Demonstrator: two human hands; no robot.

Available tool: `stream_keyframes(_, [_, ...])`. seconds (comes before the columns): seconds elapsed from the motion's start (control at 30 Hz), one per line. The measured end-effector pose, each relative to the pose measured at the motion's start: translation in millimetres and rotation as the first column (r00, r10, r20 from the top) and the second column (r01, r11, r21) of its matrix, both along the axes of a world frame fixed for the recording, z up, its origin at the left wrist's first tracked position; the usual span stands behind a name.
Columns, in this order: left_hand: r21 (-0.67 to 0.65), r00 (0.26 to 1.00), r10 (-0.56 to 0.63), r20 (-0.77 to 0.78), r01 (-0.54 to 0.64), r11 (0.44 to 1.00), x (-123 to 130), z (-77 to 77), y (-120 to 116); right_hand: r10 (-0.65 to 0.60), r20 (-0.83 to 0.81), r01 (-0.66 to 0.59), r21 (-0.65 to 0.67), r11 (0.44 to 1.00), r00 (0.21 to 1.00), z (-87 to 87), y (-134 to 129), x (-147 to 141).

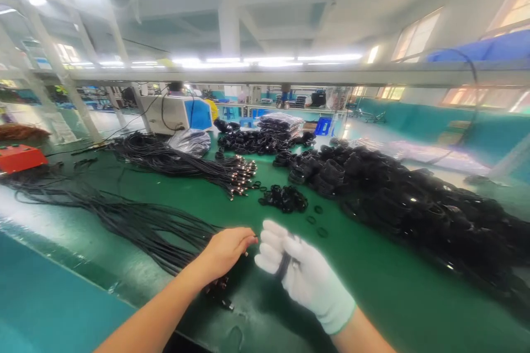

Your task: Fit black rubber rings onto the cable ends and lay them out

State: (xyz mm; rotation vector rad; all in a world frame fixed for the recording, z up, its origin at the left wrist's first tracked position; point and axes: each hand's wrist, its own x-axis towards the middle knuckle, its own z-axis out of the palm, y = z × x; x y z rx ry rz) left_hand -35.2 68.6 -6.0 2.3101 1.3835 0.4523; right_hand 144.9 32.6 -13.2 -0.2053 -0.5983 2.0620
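Note:
My left hand [229,251] is bare, its fingers pressed together over the connector ends of a bundle of black cables [144,223]; what its fingertips pinch, if anything, is too small to make out. Close to its right, my right hand [304,270] wears a white glove. Its fingers are curled around a short black cable piece [284,266] with a small metal end near the thumb. Beyond the hands lies a small heap of black rings [285,198], with a few loose rings [322,231] beside it on the green table [248,215].
A second cable bundle [182,162] with metal tips lies further back. Large piles of coiled black cables [397,198] cover the right side. A red box [21,159] stands far left, a white and blue machine [174,113] behind. A metal shelf beam [265,77] spans overhead.

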Motion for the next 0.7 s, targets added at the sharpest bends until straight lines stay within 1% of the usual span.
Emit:
stream_keyframes(0.07, [0.122, 0.983, 0.104, -0.150, -0.086, 0.989, 4.8, -1.0, 0.0, -0.083, 0.031, 0.083, 0.009, 0.997, 0.996, 1.0, 7.4, 10.3])
stream_keyframes(0.13, [0.182, 0.947, 0.192, -0.256, -0.148, 0.972, 11.8, -1.9, -5.9, -0.145, 0.077, 0.145, 0.011, 0.989, 0.986, 2.0, 13.2, 19.4])
stream_keyframes(0.17, [0.194, 0.929, 0.217, -0.298, -0.164, 0.967, 15.8, -2.0, -11.0, -0.177, 0.098, 0.177, 0.010, 0.984, 0.979, 2.7, 15.4, 23.0])
stream_keyframes(0.23, [0.209, 0.907, 0.223, -0.358, -0.155, 0.966, 24.1, -0.9, -23.8, -0.229, 0.136, 0.230, 0.009, 0.973, 0.964, 4.5, 18.5, 27.9])
stream_keyframes(0.3, [0.236, 0.911, 0.185, -0.368, -0.101, 0.967, 32.2, 1.1, -37.2, -0.259, 0.163, 0.259, 0.024, 0.966, 0.952, 5.6, 19.9, 29.6])
stream_keyframes(0.37, [0.277, 0.929, 0.131, -0.346, -0.032, 0.960, 39.1, 2.9, -47.6, -0.270, 0.176, 0.266, 0.048, 0.963, 0.947, 4.7, 19.7, 28.6])
stream_keyframes(0.47, [0.352, 0.949, 0.038, -0.314, 0.080, 0.933, 44.0, 5.1, -52.8, -0.262, 0.218, 0.254, 0.065, 0.965, 0.940, 0.2, 17.3, 23.7])
stream_keyframes(0.53, [0.435, 0.949, -0.008, -0.315, 0.152, 0.887, 41.6, 8.5, -49.4, -0.237, 0.300, 0.223, 0.079, 0.972, 0.924, -2.8, 14.7, 18.8])
stream_keyframes(0.6, [0.515, 0.936, -0.072, -0.344, 0.252, 0.819, 34.3, 15.6, -42.3, -0.175, 0.371, 0.148, 0.100, 0.984, 0.912, -4.4, 11.6, 13.3])
stream_keyframes(0.67, [0.540, 0.907, -0.163, -0.389, 0.368, 0.757, 24.2, 26.5, -33.6, -0.101, 0.389, 0.061, 0.115, 0.992, 0.916, -4.6, 7.9, 7.8])
stream_keyframes(0.7, [0.533, 0.889, -0.213, -0.405, 0.419, 0.735, 19.2, 32.6, -29.2, -0.052, 0.377, 0.009, 0.114, 0.993, 0.925, -4.6, 5.9, 5.3])
